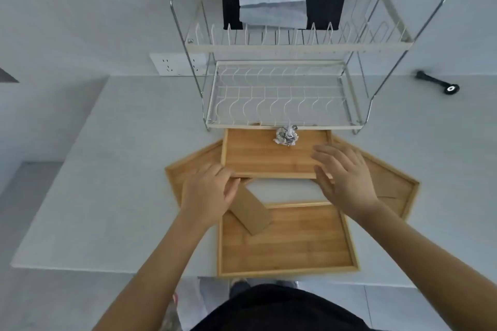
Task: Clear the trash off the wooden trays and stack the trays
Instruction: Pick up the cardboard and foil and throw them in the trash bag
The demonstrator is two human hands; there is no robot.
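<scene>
Several wooden trays lie on the white counter. The far tray holds a crumpled paper ball near its back edge. A near tray lies at the counter's front edge, with a brown cardboard strip resting across its left corner. A left tray and a right tray lie angled, partly under the others. My left hand rests at the far tray's front left corner, above the strip. My right hand hovers with fingers spread over the far tray's right front corner.
A two-tier wire dish rack stands just behind the trays, with a black cloth and white paper on its upper tier. A black tool lies at the right. A wall socket is behind on the left.
</scene>
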